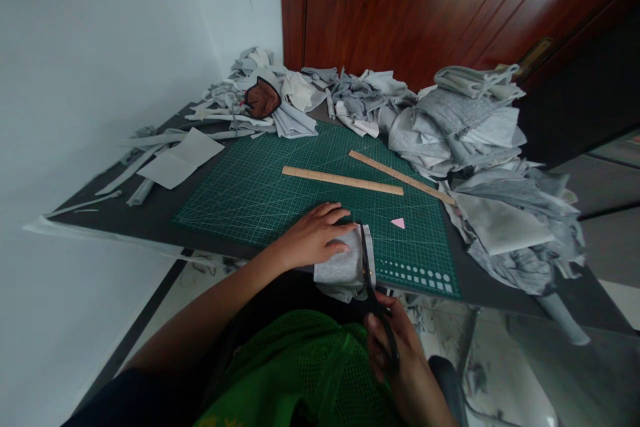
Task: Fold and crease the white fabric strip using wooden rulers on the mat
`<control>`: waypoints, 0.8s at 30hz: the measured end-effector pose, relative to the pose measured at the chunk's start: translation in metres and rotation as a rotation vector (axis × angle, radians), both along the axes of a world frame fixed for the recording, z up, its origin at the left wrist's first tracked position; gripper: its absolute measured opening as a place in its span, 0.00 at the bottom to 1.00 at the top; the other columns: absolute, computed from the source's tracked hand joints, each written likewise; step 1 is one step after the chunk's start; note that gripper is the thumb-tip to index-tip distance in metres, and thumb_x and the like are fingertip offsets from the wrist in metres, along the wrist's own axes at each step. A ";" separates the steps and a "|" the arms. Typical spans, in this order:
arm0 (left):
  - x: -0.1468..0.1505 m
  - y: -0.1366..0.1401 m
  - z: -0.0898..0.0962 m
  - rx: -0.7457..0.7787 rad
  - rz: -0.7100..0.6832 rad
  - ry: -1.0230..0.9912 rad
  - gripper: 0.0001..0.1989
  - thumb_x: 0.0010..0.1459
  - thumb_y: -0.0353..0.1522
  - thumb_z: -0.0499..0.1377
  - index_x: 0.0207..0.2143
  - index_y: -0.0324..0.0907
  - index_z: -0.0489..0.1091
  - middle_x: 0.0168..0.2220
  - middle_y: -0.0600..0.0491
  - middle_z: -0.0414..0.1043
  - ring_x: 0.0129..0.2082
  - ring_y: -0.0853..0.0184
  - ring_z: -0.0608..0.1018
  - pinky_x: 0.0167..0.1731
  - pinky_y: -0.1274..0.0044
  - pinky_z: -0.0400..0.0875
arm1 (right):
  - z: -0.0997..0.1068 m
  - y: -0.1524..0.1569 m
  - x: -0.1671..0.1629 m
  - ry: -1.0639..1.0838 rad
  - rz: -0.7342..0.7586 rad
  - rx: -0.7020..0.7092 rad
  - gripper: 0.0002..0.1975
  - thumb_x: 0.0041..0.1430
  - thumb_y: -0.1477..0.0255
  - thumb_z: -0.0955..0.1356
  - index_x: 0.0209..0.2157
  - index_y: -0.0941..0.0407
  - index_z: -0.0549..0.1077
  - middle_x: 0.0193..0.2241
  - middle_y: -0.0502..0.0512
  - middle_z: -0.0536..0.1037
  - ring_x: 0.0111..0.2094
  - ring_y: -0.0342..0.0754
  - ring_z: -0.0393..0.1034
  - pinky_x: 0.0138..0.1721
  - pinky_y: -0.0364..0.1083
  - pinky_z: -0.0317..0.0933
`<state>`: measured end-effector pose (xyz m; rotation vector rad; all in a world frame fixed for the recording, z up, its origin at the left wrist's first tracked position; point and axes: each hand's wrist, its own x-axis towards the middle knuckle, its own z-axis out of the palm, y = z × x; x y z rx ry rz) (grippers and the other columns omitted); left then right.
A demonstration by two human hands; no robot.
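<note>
My left hand (317, 237) lies flat with its fingers stretched out over a piece of grey fabric (340, 272). The fabric rests at the near edge of a green cutting mat (240, 193), and its lower part hangs past the table edge. In my right hand (397, 347) is a pair of black scissors (369, 273), with my fingers wrapped round the handles. The blades lie along the fabric near its right side and point away from me. To the right of the fabric, a small pink triangle of tailor's chalk (399, 223) lies on the mat.
Two wooden rulers, one crosswise (343, 180) and one slanted (400, 177), lie on the mat. Heaped grey cloth (455, 127) stands at the right, with more scraps (365, 97) along the back. A brown cloth piece (263, 99) and a pale sheet (180, 159) are at the left.
</note>
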<state>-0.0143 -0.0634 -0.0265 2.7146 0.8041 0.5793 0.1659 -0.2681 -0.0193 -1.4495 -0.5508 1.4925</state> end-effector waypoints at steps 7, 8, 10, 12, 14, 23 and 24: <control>0.000 0.001 -0.004 0.007 -0.006 -0.026 0.22 0.66 0.40 0.64 0.61 0.50 0.71 0.64 0.49 0.67 0.68 0.53 0.64 0.68 0.57 0.59 | 0.000 -0.002 -0.001 -0.033 0.013 0.002 0.32 0.57 0.50 0.75 0.56 0.49 0.64 0.23 0.39 0.65 0.19 0.38 0.55 0.16 0.36 0.51; 0.000 0.001 -0.005 0.005 -0.007 -0.024 0.22 0.65 0.40 0.64 0.61 0.50 0.71 0.64 0.49 0.67 0.68 0.53 0.64 0.68 0.57 0.59 | 0.000 -0.002 -0.001 -0.043 0.024 0.001 0.32 0.58 0.50 0.75 0.56 0.49 0.64 0.23 0.40 0.65 0.19 0.38 0.55 0.17 0.37 0.51; 0.000 0.001 -0.004 0.004 -0.007 -0.020 0.23 0.65 0.40 0.65 0.61 0.49 0.71 0.64 0.48 0.68 0.68 0.53 0.64 0.68 0.57 0.59 | 0.000 -0.002 -0.001 -0.059 0.041 0.003 0.31 0.59 0.50 0.74 0.57 0.49 0.64 0.23 0.40 0.66 0.19 0.38 0.55 0.17 0.37 0.52; 0.000 0.001 -0.003 0.006 -0.005 -0.012 0.23 0.66 0.40 0.64 0.61 0.48 0.71 0.64 0.47 0.68 0.68 0.53 0.64 0.68 0.57 0.59 | 0.000 -0.002 -0.001 -0.064 0.037 0.006 0.32 0.58 0.50 0.75 0.57 0.49 0.64 0.23 0.40 0.66 0.19 0.38 0.55 0.17 0.37 0.51; 0.001 0.000 -0.002 0.008 -0.002 -0.011 0.23 0.66 0.40 0.64 0.61 0.47 0.72 0.64 0.47 0.68 0.68 0.53 0.64 0.68 0.57 0.59 | -0.001 -0.001 -0.001 -0.055 0.029 -0.003 0.33 0.57 0.49 0.75 0.57 0.48 0.64 0.23 0.40 0.65 0.19 0.38 0.56 0.16 0.37 0.51; 0.000 0.001 -0.004 0.016 -0.004 -0.003 0.22 0.66 0.40 0.64 0.61 0.49 0.71 0.64 0.48 0.68 0.69 0.52 0.63 0.67 0.56 0.60 | -0.001 0.002 0.003 -0.031 0.018 -0.001 0.35 0.52 0.48 0.77 0.55 0.49 0.65 0.23 0.39 0.65 0.18 0.37 0.55 0.14 0.36 0.50; 0.000 0.001 -0.004 0.023 -0.004 0.004 0.23 0.66 0.41 0.63 0.62 0.49 0.71 0.64 0.48 0.68 0.69 0.52 0.63 0.68 0.56 0.60 | 0.001 0.002 0.003 -0.027 0.018 -0.008 0.36 0.52 0.49 0.77 0.54 0.49 0.65 0.23 0.39 0.64 0.18 0.38 0.56 0.15 0.36 0.50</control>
